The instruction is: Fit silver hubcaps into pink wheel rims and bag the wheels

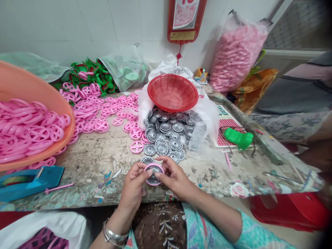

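Between my two hands, above the front edge of the table, is a toy wheel (154,177) with a pink rim and a grey hubcap set in it. My left hand (135,178) pinches its left side, thumb on the face. On the other side my right hand (172,176) grips it, its thumb pressing the grey centre. Just beyond lie loose grey hubcaps (162,148), spilling from a white plastic bag (204,128). Pink wheel rings (136,147) are scattered to the left of them, many in a heap farther back.
An orange basin (68,121) of pink rings tilts at the left, above a blue tape dispenser (31,181). A red basket (172,92) sits on the bag. At right are a green plastic piece (238,138), a sack of pink parts (238,52) and a seated person (293,93).
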The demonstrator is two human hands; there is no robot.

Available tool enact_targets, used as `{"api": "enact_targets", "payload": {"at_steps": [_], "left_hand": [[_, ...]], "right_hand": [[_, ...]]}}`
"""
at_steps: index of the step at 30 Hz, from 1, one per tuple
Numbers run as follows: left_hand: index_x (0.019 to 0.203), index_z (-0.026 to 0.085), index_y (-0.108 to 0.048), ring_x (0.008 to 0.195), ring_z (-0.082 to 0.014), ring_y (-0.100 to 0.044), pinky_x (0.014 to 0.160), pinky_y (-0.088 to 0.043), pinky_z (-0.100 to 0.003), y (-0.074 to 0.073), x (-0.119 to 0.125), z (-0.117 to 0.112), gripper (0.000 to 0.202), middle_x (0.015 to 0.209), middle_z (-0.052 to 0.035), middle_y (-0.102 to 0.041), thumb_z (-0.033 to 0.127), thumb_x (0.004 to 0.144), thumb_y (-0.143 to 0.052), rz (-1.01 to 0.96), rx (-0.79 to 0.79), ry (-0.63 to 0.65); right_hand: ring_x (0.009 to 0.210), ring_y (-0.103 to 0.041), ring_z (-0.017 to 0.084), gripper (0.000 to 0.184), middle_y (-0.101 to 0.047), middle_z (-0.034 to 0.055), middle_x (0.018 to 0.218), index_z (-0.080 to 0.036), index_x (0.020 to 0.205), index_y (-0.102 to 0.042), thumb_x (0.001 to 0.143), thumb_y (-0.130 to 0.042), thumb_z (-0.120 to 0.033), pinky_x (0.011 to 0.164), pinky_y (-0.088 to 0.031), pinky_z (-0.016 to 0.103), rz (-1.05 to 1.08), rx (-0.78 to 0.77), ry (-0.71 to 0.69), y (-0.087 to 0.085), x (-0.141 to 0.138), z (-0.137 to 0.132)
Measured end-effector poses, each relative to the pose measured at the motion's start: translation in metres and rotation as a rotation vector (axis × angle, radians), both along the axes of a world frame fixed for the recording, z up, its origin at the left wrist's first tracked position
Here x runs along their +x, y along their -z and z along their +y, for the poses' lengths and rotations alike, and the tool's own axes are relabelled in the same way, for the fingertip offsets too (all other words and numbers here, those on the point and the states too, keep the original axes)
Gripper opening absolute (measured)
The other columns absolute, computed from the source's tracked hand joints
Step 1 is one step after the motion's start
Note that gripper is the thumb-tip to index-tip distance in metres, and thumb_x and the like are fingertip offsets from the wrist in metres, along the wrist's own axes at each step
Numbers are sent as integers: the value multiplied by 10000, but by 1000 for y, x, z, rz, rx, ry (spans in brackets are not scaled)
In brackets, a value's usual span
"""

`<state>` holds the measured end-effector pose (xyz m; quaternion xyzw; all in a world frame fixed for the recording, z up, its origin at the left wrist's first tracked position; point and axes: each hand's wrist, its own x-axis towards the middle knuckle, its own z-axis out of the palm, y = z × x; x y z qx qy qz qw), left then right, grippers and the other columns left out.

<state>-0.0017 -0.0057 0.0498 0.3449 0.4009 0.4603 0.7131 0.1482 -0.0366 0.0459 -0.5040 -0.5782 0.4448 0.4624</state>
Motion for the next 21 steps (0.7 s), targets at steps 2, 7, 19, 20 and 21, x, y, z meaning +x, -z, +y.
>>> {"api": "enact_targets", "payload": {"at_steps": [2,7,19,20,21], "left_hand": [[729,176,-565,524,-65,-516,537,-411,-161,1,-1,-1,169,590,54,-604,188,675,-725,21,-1,16],[748,183,-583,543,-82,-530,581,-430,-185,4,-3,-9,166,611,43,-620,218,681,-731,79,-19,57],[1058,231,-600,923,-183,-604,820,-455,-268,8,-27,-22,280,1018,-37,-673,315,793,-632,169,105,203],[1051,230,-618,945,-188,-599,818,-457,-260,8,-38,-21,283,1033,-38,-671,325,786,-640,205,116,167],[1046,231,-632,969,-194,-594,813,-460,-252,7,-53,-20,294,1053,-36,-668,336,772,-654,243,118,110]], "right_hand": [[672,-478,114,306,-504,-28,765,-209,1109,-528,837,-588,-336,611,-402,230,22,-35,-65,0,4,1],[605,-487,109,268,-533,-19,727,-201,1038,-557,886,-499,-413,530,-403,210,67,-190,-110,-2,6,-4],[744,-576,133,294,-606,9,885,-216,1152,-472,902,-473,-371,682,-471,257,101,-139,-137,-6,-12,-25],[750,-579,134,344,-614,22,936,-219,1213,-446,895,-484,-344,691,-472,264,27,-132,-177,-8,-12,-28],[751,-581,134,401,-616,35,989,-223,1263,-425,881,-504,-315,698,-471,270,-62,-122,-210,-10,-12,-30]]}}
